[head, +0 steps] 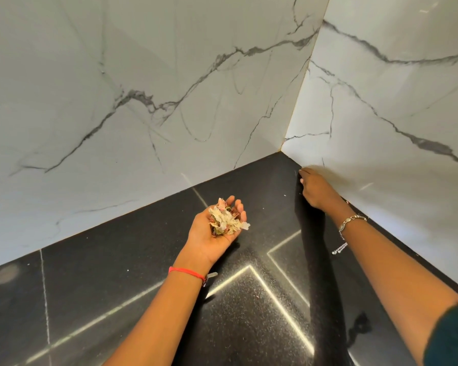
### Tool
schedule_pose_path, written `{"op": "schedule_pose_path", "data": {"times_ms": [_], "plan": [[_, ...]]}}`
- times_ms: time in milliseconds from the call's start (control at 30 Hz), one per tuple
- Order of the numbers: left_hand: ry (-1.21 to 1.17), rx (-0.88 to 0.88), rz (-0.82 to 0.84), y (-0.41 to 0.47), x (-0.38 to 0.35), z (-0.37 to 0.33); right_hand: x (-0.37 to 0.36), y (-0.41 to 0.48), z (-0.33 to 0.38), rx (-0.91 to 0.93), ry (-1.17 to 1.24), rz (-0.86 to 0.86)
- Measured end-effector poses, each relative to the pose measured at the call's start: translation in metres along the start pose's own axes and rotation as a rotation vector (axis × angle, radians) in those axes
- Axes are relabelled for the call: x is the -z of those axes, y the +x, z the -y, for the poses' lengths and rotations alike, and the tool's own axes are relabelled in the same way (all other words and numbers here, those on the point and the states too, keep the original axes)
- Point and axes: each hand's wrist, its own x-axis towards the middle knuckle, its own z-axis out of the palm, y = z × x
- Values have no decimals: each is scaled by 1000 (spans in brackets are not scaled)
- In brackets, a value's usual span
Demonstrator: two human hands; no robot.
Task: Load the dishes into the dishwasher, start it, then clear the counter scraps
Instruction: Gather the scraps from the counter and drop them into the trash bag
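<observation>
Left hand (202, 235): palm up above the counter (111, 291), fingers loosely cupped and not closed, carrying a heap.
Scraps (225, 220): pale, papery peels with some green and pink bits, piled in the left palm; one white flake hangs over the palm's right edge.
Right hand (317, 192): stretched out to the far right of the counter, back of the hand up, fingertips (302, 171) down where the counter meets the right wall (381, 107), near the corner. I cannot tell whether they pinch anything or only touch.
Counter: black, speckled, glossy, with bright reflected lines; a tiny white speck (284, 195) lies between the two hands.
Walls: white marble with grey veins, meeting in a corner behind the right hand.
Wrists: red thread (187, 272) on the left, metal bracelet (352, 220) on the right.
Sleeve (454, 336): dark, at the right arm's lower edge.
</observation>
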Motion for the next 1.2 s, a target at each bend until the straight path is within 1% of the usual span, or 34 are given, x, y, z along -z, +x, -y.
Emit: {"op": "schedule_pose_path", "data": {"times_ms": [167,233,300,433,600,667,833,867,933,1067,1100,1133,1200], "plan": [[3,-11,-18,-8,-1,0,-1,-18,1,-140,102,-236],[8,-15,-29,-11,-2,1,1,-29,2,-148,116,-292],[9,-19,-30,-16,-3,2,2,-38,5,-147,146,-314],[1,-29,-25,-22,-6,5,0,-43,15,-88,273,-310],[31,-36,-28,-26,-7,4,-13,-45,44,52,185,-210],[35,-38,-26,-27,-6,4,-18,-48,56,113,152,-199],[24,-30,-30,-33,-3,9,-27,-66,74,176,78,-144],[26,-27,-30,-36,-3,11,-24,-72,77,176,110,-129],[33,-26,-33,-42,-4,15,-13,-86,84,152,270,-134],[22,-34,-29,-63,-12,24,33,-130,118,97,690,-367],[18,-38,-30,-68,-14,27,44,-142,127,94,783,-402],[21,-40,-25,-77,-17,30,56,-157,137,110,849,-415],[35,-46,-10,-95,-22,35,75,-188,156,177,897,-359]]}}
